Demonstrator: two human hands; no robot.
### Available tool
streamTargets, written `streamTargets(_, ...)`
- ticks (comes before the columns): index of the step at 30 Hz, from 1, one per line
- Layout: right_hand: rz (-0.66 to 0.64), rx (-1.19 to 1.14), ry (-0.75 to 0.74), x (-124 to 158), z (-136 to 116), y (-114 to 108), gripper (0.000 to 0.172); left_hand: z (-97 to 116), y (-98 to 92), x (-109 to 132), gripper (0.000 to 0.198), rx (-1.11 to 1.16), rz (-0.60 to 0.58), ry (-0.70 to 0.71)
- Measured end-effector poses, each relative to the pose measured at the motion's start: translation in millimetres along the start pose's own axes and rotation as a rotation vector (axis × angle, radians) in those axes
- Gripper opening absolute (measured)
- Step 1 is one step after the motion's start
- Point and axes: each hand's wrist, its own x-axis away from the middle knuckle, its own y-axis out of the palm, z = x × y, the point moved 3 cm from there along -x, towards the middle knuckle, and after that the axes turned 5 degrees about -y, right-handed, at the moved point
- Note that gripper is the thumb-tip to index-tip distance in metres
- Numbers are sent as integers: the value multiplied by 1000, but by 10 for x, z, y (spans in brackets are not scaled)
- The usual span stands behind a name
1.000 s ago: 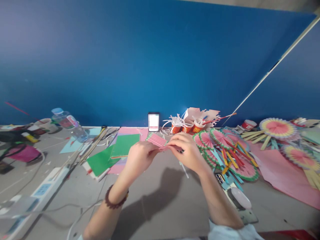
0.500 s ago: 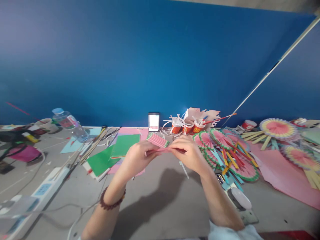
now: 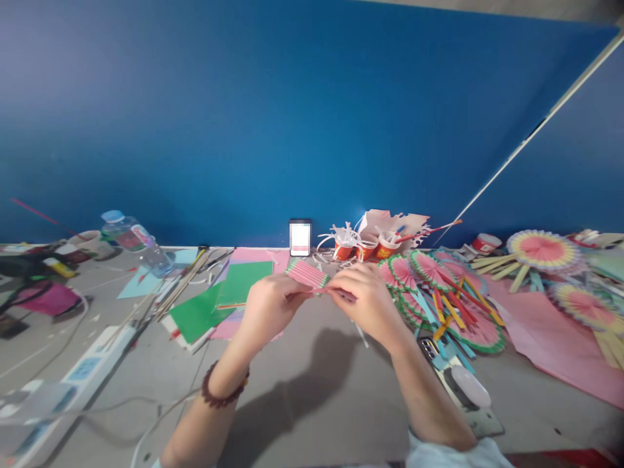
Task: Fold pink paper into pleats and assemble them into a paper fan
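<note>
A pleated pink paper with a green edge [image 3: 308, 274] is held up above the grey table [image 3: 302, 396] between both hands. My left hand [image 3: 269, 305] pinches its near left end, fingers closed. My right hand [image 3: 363, 298] pinches the right end, fingers curled together on the folds. A beaded bracelet [image 3: 221, 393] sits on my left wrist.
Finished paper fans [image 3: 441, 296] with coloured sticks lie right of my hands, more fans [image 3: 541, 250] and pink sheets [image 3: 560, 344] farther right. Green paper sheets [image 3: 219, 296], thin sticks, a water bottle [image 3: 134, 240] and a power strip [image 3: 73, 383] lie left. Paper cups [image 3: 365, 247] and a phone [image 3: 299, 238] stand by the blue wall.
Both hands stayed in place and shifted their fingers slightly along the pleated paper; the paper's folded end tilted a little.
</note>
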Motion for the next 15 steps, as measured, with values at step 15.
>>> streamTargets(15,51,-38,-23,11,44,120,18,2,-102,-16,15,189,-54,-53)
